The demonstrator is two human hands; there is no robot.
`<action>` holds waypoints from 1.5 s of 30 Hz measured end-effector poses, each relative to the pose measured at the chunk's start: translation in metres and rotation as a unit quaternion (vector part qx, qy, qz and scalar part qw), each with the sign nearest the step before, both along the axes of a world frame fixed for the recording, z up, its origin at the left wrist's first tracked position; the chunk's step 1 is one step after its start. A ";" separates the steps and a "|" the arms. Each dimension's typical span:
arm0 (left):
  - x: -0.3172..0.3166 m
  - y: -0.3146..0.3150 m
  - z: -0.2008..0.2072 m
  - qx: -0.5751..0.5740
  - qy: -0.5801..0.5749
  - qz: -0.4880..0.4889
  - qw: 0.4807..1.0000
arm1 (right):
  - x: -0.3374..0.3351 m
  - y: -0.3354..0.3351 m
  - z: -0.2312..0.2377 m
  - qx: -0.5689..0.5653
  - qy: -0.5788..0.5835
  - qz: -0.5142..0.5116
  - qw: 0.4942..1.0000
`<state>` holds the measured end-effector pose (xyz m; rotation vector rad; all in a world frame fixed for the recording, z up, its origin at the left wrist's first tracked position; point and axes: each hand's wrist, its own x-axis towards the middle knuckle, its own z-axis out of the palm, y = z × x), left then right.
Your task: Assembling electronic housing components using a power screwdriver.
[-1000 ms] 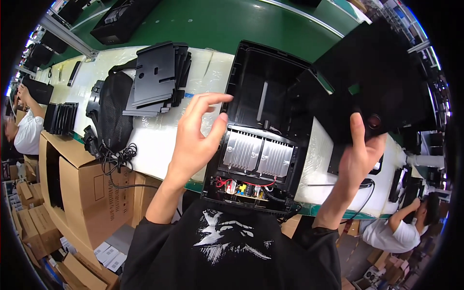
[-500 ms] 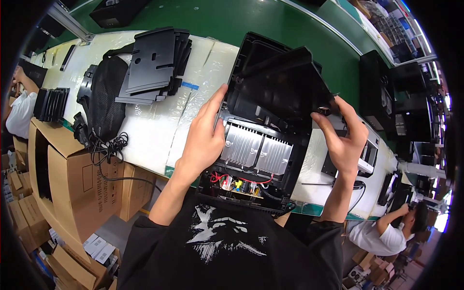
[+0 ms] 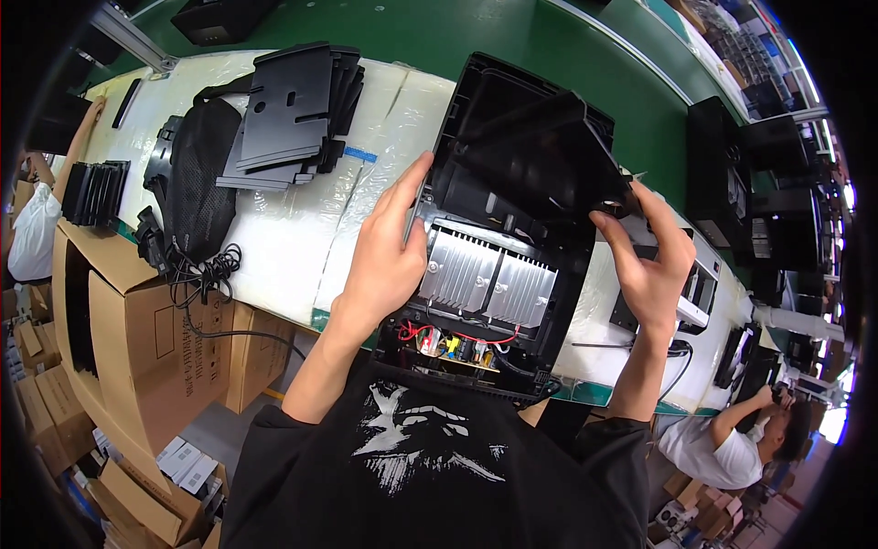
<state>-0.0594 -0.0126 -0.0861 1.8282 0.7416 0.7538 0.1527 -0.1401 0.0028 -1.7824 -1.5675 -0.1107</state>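
A black equipment housing point(image 3: 572, 306) lies in front of me with its inside showing. Two finned silver heat sinks point(image 3: 460, 270) sit in its middle. Nearer to me is a circuit board point(image 3: 457, 349) with red wires and small yellow parts. My left hand point(image 3: 389, 265) grips the housing's left wall, thumb on the inner side and fingers along the outside. A glossy black panel point(image 3: 549, 156) is tilted over the far part of the housing. My right hand point(image 3: 657, 261) pinches its right corner between thumb and fingers. The panel hides part of the inside beneath it.
Left on the film-covered bench point(image 3: 274, 247) are stacked black plates point(image 3: 288, 110), a black mesh bag point(image 3: 206, 174) and a coiled cable point(image 3: 215, 270). Cardboard boxes point(image 3: 151, 339) stand lower left. A co-worker point(image 3: 722, 448) is at the right, another at the far left.
My hands keep their grips, and the panel's tilt has shifted only slightly. The far-left co-worker's arm now reaches across the bench; the right co-worker's hands have moved a little.
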 end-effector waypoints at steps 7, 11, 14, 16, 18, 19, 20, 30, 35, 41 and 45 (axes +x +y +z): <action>-0.001 0.000 0.001 0.019 0.002 0.006 1.000 | -0.007 0.004 0.004 -0.023 -0.058 0.034 0.997; -0.001 -0.002 0.004 0.014 -0.007 0.019 1.000 | -0.013 0.008 0.005 -0.061 -0.102 0.046 0.992; 0.000 -0.002 0.005 0.012 -0.011 0.019 1.000 | -0.013 0.009 0.007 -0.063 -0.099 0.050 0.992; -0.001 -0.001 0.005 0.023 -0.013 0.017 1.000 | -0.014 0.009 0.007 -0.070 -0.093 0.053 0.992; -0.001 -0.001 0.003 0.026 -0.010 0.018 0.999 | -0.014 0.010 0.006 -0.068 -0.097 0.056 0.991; -0.001 -0.001 0.002 0.029 -0.008 0.018 0.999 | -0.014 0.010 0.007 -0.068 -0.097 0.056 0.991; -0.001 -0.001 0.003 0.028 -0.008 0.018 0.999 | -0.015 0.011 0.007 -0.073 -0.099 0.055 0.991; -0.001 -0.002 0.006 0.018 0.007 0.013 1.000 | -0.021 0.020 0.003 -0.101 -0.145 0.038 0.983; 0.002 -0.002 0.004 -0.015 0.004 0.022 1.000 | -0.010 0.027 -0.049 -0.108 -0.121 0.049 0.985; 0.000 0.000 0.006 0.000 0.016 0.008 1.000 | 0.001 0.033 -0.051 -0.324 -0.072 0.047 0.942; 0.000 0.001 0.002 -0.003 -0.005 0.013 1.000 | 0.003 0.039 -0.047 -0.356 -0.067 0.064 0.930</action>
